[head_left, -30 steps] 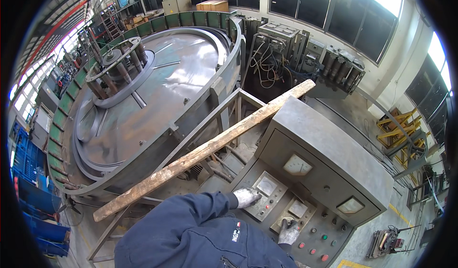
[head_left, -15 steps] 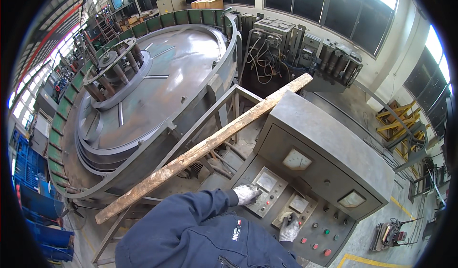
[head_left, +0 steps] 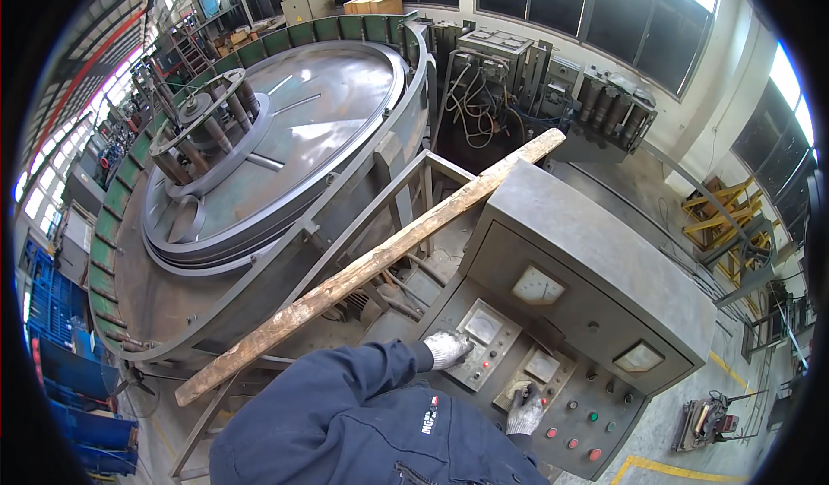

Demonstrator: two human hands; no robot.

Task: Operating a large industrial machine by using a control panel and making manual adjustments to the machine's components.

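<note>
My left hand [head_left: 447, 349], in a pale knit glove, rests at the left instrument module [head_left: 485, 360] of a grey control console [head_left: 596, 252]. Its fingers are closed at the module's left edge and cover the small control there. My right hand [head_left: 525, 411], gloved too, is at the right module [head_left: 542, 366], fingers bent together over its lower left part; what they grip is hidden. Beyond the console stands a large round metal turntable [head_left: 302, 152] inside a green and grey ring wall [head_left: 345, 193]. A long rough wooden plank [head_left: 371, 265] lies slanting between them.
Red and green push buttons [head_left: 573, 443] sit right of my right hand. Hoses hang from a machine block [head_left: 492, 79] behind. Yellow steel frames [head_left: 724, 213] stand far right, with a small wheeled cart [head_left: 708, 423] nearer. Blue racks [head_left: 65, 373] line the left side.
The turntable has turned: its grooves and bright reflections lie in different places. Both my hands stay at the same modules with hardly any shift.
</note>
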